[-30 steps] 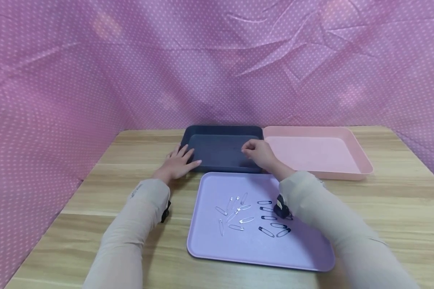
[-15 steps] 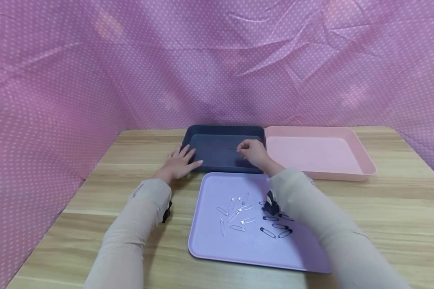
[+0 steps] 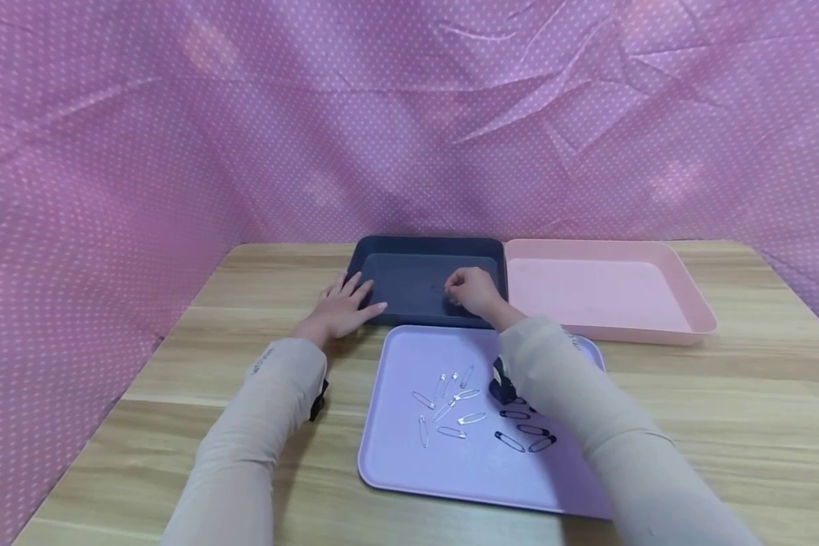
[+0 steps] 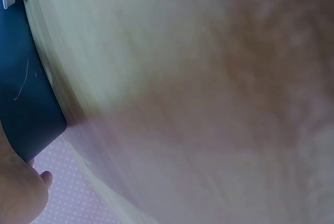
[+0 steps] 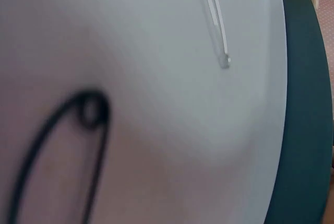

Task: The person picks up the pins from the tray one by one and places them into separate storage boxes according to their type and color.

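My right hand [image 3: 476,292] is over the right part of the dark tray [image 3: 409,265], thumb and fingertips pinching a thin dark safety pin [image 3: 439,288] that juts out to the left. My left hand [image 3: 339,311] rests on the left rim of that tray with its fingers spread. On the lilac tray [image 3: 409,462] in front lie silver safety pins [image 3: 451,432] on the left and black safety pins [image 3: 509,442] on the right. The right wrist view has a blurred black safety pin [image 5: 96,114] close up. My right forearm hides some of the black pins.
A pink tray [image 3: 590,296] stands against the dark tray's right side. The trays sit on a wood-grain table [image 3: 198,364], and a pink dotted cloth [image 3: 396,136] hangs behind and at the sides.
My right hand has shifted slightly left and lower over the dark tray, still pinching the safety pin. The left hand stays on the rim.
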The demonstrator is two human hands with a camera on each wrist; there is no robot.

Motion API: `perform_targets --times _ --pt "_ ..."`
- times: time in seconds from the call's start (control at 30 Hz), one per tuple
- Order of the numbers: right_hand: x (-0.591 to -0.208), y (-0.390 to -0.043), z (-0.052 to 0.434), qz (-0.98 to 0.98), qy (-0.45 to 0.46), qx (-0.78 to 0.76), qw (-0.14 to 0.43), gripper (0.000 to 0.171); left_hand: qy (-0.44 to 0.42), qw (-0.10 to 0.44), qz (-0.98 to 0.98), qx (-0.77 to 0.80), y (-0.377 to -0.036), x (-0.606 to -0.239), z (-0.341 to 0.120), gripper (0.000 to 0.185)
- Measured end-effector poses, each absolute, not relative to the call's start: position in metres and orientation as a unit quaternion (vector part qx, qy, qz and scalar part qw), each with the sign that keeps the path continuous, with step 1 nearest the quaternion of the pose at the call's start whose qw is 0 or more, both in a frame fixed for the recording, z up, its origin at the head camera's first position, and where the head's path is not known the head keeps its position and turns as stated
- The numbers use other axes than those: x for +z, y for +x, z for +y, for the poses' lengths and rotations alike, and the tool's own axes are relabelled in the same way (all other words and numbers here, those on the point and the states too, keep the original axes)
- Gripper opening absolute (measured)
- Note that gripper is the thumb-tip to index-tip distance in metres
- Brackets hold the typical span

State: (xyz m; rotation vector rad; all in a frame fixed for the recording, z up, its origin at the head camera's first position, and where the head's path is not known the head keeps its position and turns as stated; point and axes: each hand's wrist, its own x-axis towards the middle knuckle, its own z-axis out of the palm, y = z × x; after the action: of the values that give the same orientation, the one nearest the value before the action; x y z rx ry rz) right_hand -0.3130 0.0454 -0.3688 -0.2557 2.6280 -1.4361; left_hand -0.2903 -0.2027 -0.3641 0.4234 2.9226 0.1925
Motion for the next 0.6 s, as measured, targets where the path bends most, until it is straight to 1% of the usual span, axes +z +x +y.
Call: perform_targets --times 0.17,0.6 --pt "-0.3684 -0.3133 0.043 0.876 -0.083 -0.467 0.082 0.011 0.141 0.091 0.984 0.068 -0.2882 -0.3616 -0.2027 0.075" --pt "-0.3738 -0.3152 0.0443 0.887 -0.07 -0.448 0.089 0.012 0.136 0.098 0.984 0.063 -0.2897 -0.3626 -0.2019 0.074"
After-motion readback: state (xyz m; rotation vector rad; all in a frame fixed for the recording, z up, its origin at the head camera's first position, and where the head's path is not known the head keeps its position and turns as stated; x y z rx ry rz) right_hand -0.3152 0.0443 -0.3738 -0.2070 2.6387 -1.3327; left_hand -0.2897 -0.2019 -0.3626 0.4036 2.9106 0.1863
